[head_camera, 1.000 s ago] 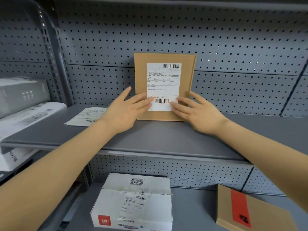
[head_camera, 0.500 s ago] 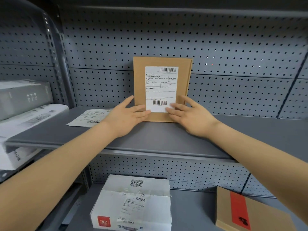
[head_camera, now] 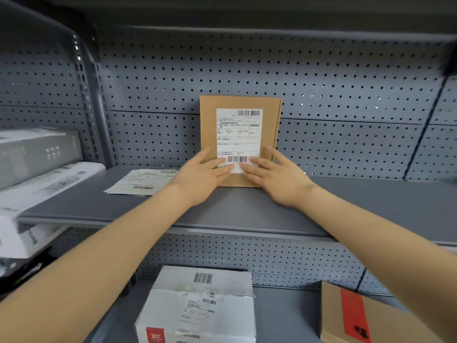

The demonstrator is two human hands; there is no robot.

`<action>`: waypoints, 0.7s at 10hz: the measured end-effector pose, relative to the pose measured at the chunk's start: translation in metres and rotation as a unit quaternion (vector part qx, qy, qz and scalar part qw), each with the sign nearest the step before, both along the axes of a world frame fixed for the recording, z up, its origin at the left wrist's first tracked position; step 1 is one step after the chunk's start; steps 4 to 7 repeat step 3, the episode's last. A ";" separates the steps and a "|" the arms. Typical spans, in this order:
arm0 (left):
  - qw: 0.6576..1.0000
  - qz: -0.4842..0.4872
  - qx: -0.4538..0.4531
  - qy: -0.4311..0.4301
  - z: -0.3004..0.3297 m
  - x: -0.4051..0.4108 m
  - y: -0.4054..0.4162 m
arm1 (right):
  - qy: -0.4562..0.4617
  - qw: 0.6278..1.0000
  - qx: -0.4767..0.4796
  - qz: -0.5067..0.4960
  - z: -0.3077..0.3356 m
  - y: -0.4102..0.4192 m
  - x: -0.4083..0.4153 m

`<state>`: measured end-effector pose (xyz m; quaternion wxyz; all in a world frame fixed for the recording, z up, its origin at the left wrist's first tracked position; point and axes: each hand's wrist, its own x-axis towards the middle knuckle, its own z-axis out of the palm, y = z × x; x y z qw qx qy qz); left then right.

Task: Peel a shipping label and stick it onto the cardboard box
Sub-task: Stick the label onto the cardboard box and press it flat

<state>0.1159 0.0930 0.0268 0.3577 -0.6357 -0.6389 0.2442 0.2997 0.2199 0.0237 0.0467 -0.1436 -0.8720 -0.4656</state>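
Fingertips closing in since a second ago: left hand [head_camera: 202,175] and right hand [head_camera: 279,178], flat and open, are pressing shipping label [head_camera: 239,134] bottom edge onto cardboard box [head_camera: 207,125]; sticking nearly finished.

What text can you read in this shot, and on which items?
"业务类型": on the label stuck to the cardboard box.
Other print and barcodes on that label: too small to read.
Red logo on the white box: blurred.
Label sheet on the shelf: too small.
Grey box and white carton at left: blurred.
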 end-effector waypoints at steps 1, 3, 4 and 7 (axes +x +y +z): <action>1.000 0.018 0.005 -0.006 -0.005 -0.017 -0.013 | -0.012 0.998 -0.026 -0.060 0.001 0.000 0.020; 0.999 0.030 0.005 0.008 -0.003 -0.014 -0.026 | 0.013 0.997 -0.053 -0.048 0.006 -0.014 0.027; 0.999 0.030 0.005 0.008 -0.003 -0.014 -0.026 | 0.013 0.997 -0.053 -0.048 0.006 -0.014 0.027; 0.999 0.030 0.005 0.008 -0.003 -0.014 -0.026 | 0.013 0.997 -0.053 -0.048 0.006 -0.014 0.027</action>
